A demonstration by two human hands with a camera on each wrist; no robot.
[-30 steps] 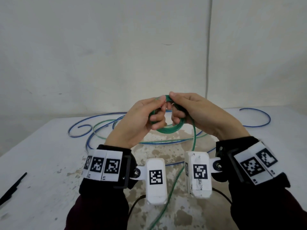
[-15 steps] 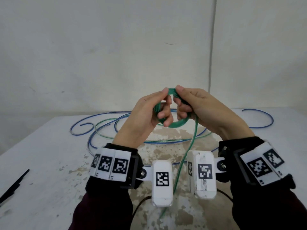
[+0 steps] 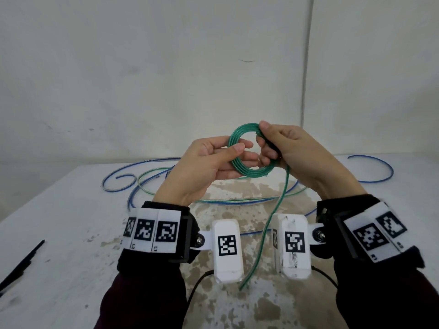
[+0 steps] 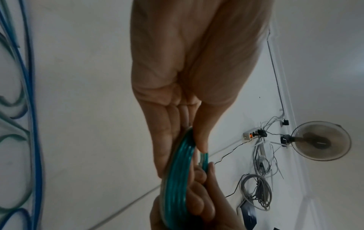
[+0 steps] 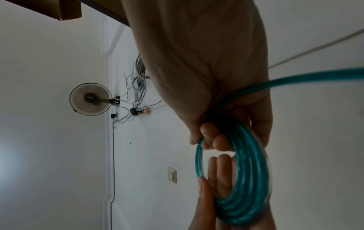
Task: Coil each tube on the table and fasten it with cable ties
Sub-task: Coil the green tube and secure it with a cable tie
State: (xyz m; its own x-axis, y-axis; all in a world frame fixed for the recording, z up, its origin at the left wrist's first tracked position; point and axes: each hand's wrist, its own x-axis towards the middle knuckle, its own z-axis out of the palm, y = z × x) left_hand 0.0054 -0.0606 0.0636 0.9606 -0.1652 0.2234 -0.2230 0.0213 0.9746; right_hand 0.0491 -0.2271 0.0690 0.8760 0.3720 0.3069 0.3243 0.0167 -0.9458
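A green tube is wound into a small coil (image 3: 240, 134) of several turns, held upright above the table between both hands. My left hand (image 3: 213, 160) pinches the coil's left side between thumb and fingers. My right hand (image 3: 282, 146) grips the coil's right side, fingers curled round the strands. The tube's loose tail (image 3: 273, 219) hangs from the right hand down between my wrists, its end near the table. In the left wrist view the coil (image 4: 177, 175) runs edge-on under the thumb. In the right wrist view the coil (image 5: 246, 179) shows as a ring.
Loose blue tubes (image 3: 370, 172) and a pale green tube (image 3: 152, 172) sprawl over the far part of the stained white table (image 3: 59, 222). A black cable tie (image 3: 21, 264) lies at the left edge. A wall stands close behind.
Both hands have risen with the coil and drawn slightly apart, so the ring now stands open to view. The tail has been pulled up and shorter.
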